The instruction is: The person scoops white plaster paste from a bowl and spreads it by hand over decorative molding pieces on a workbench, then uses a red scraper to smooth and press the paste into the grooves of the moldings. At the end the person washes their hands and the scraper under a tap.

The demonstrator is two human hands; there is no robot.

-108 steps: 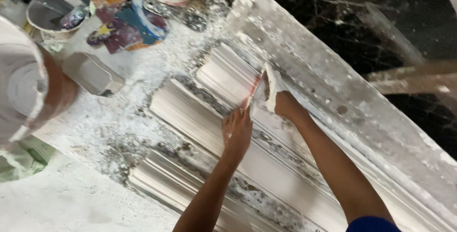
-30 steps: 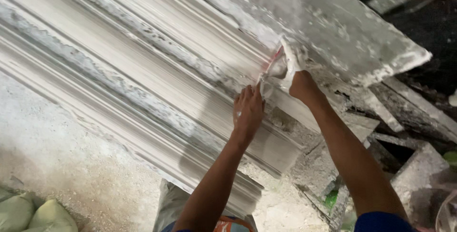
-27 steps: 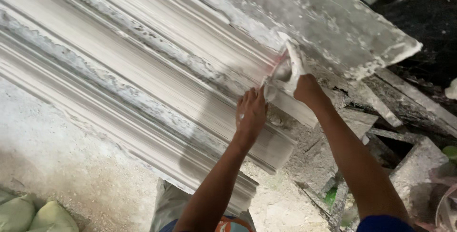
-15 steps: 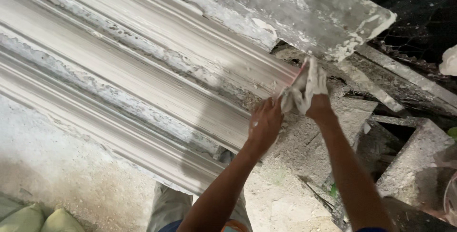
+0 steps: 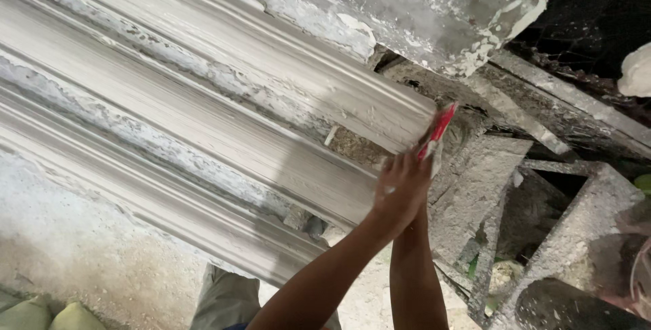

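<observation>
A long grey-white plaster cornice moulding (image 5: pixel 224 133) runs diagonally across the view, and its cut end is near the middle. My left hand (image 5: pixel 400 191) is just past that end, fingers apart, lying over my right hand (image 5: pixel 419 216). The right hand is mostly hidden behind the left. A red-handled scraper (image 5: pixel 439 127) sticks up from the hidden hand and touches the end of the moulding. Both forearms rise from the bottom edge and cross at the wrists.
A rough plaster slab (image 5: pixel 420 11) lies above the moulding. Plaster-crusted wooden frame pieces (image 5: pixel 542 167) and rubble fill the right side. Green sacks (image 5: pixel 47 316) sit at the bottom left, on a plaster-dusted floor (image 5: pixel 81 249). My trouser leg (image 5: pixel 224 299) shows below.
My hands have slid down and to the right along the moulding with the scraper and reached its cut end. The left hand now covers the right one.
</observation>
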